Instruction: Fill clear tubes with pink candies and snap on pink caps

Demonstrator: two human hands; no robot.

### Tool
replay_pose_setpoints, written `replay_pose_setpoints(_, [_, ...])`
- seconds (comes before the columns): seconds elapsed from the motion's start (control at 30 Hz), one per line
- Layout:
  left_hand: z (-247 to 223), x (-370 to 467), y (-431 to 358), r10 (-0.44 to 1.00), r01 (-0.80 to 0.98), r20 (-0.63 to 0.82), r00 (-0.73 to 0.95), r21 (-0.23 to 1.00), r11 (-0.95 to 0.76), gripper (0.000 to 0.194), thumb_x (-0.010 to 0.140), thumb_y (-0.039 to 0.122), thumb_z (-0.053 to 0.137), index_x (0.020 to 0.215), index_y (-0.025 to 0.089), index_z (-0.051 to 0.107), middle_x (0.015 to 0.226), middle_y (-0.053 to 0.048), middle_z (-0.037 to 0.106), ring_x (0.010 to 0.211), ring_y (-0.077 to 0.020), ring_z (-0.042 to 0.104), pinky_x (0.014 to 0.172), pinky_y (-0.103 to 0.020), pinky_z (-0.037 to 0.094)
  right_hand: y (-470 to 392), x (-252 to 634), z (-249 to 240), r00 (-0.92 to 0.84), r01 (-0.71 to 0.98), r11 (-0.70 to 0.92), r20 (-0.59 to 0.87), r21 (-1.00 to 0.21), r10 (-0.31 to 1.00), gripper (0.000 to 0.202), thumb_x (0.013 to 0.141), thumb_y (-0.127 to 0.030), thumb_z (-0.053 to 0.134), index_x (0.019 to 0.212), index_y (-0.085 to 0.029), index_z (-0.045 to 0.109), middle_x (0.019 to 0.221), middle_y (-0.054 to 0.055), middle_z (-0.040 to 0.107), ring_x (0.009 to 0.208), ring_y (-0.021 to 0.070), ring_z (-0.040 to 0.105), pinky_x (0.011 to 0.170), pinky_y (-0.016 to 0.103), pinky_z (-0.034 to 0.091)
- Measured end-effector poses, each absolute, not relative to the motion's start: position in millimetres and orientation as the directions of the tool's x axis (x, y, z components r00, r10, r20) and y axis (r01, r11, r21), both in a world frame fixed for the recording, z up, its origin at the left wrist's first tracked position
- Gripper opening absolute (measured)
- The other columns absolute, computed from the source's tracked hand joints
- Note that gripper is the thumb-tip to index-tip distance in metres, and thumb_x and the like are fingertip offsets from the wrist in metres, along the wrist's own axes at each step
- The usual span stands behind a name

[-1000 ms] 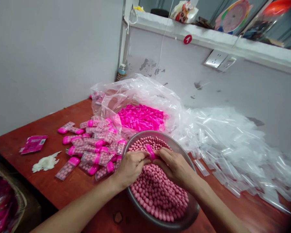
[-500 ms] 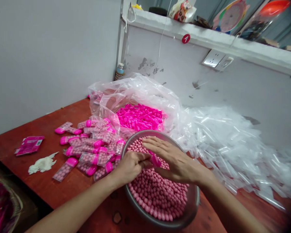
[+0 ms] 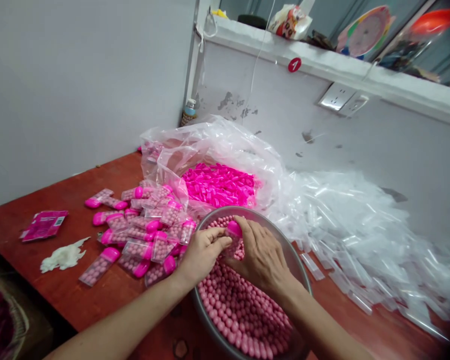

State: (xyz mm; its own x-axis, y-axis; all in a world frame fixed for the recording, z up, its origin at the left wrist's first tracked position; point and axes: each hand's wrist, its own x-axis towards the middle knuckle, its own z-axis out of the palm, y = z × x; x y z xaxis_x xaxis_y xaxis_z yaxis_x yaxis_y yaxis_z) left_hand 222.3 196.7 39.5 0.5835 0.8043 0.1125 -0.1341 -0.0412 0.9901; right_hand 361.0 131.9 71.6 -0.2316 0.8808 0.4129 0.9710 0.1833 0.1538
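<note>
Over a metal bowl point(image 3: 303, 270) of round pink beads point(image 3: 240, 310), both hands meet at a small clear container with a bright pink cap point(image 3: 233, 229). My left hand point(image 3: 200, 255) pinches the cap side between thumb and fingers. My right hand point(image 3: 260, 255) is curled round the other side of the container, partly hiding its body. Left of the bowl lies a heap of filled, pink-capped containers point(image 3: 161, 247). Behind the bowl, loose pink caps point(image 3: 221, 184) fill an opened clear plastic bag point(image 3: 225, 132).
Clear empty tubes point(image 3: 352, 225) are piled on the right of the red table point(image 3: 108, 312). A pink packet point(image 3: 44, 225) and a crumpled white scrap point(image 3: 64, 255) lie at left. A small bottle point(image 3: 190, 107) stands in the back corner, below a cluttered shelf point(image 3: 322, 57).
The container has tipped more upright, its pink cap now on top. My right hand has gone from lying flat over it to curling round it. The view has shifted slightly.
</note>
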Motion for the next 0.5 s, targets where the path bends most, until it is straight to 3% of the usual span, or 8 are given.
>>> replay_pose_setpoints(0.13, [41, 223, 196, 0.808, -0.115, 0.121, 0.577, 0.991, -0.066, 0.021, 0.077, 0.018, 0.051, 0.089, 0.012, 0.067, 0.079, -0.003, 0.067, 0.076, -0.0168, 0.058, 0.069, -0.024, 0.044, 137, 365, 62, -0.257, 0.966, 0.211, 0.498, 0.147, 0.828, 0.054, 0.072, -0.039, 0.051, 0.116, -0.008, 0.044, 0.094, 0.017, 0.06, 0.084, 0.0282, 0.057, 0.072, 0.037, 0.046])
replay_pose_setpoints(0.23, [42, 224, 197, 0.798, -0.083, 0.118, 0.591, 0.993, -0.086, 0.02, 0.077, 0.019, 0.051, 0.086, 0.013, 0.067, 0.078, -0.003, 0.067, 0.073, -0.0164, 0.058, 0.067, -0.024, 0.045, 139, 368, 57, -0.251, 0.967, 0.233, 0.509, 0.101, 0.823, 0.054, 0.071, -0.038, 0.051, 0.116, -0.008, 0.044, 0.093, 0.017, 0.06, 0.084, 0.0281, 0.056, 0.073, 0.038, 0.046])
replay_pose_setpoints(0.37, [41, 227, 197, 0.807, -0.081, 0.093, 0.583, 0.995, -0.056, 0.021, 0.077, 0.025, 0.053, 0.088, 0.012, 0.066, 0.083, -0.003, 0.068, 0.078, -0.0179, 0.06, 0.072, -0.027, 0.047, 135, 363, 62, -0.189, 0.977, 0.212, 0.424, -0.007, 0.886, 0.067, 0.071, -0.037, 0.056, 0.127, -0.009, 0.034, 0.109, 0.018, 0.055, 0.102, 0.03, 0.051, 0.084, 0.042, 0.043])
replay_pose_setpoints(0.5, [42, 215, 206, 0.876, -0.071, 0.0, 0.483, 0.997, 0.04, 0.04, 0.074, 0.036, 0.059, 0.106, 0.012, 0.06, 0.099, -0.007, 0.067, 0.087, -0.0217, 0.062, 0.079, -0.033, 0.049, 120, 381, 73, -0.097, 0.972, 0.174, 0.406, -0.156, 0.909, 0.087, 0.072, -0.048, 0.059, 0.136, -0.01, 0.015, 0.132, 0.018, 0.039, 0.121, 0.027, 0.037, 0.096, 0.041, 0.036])
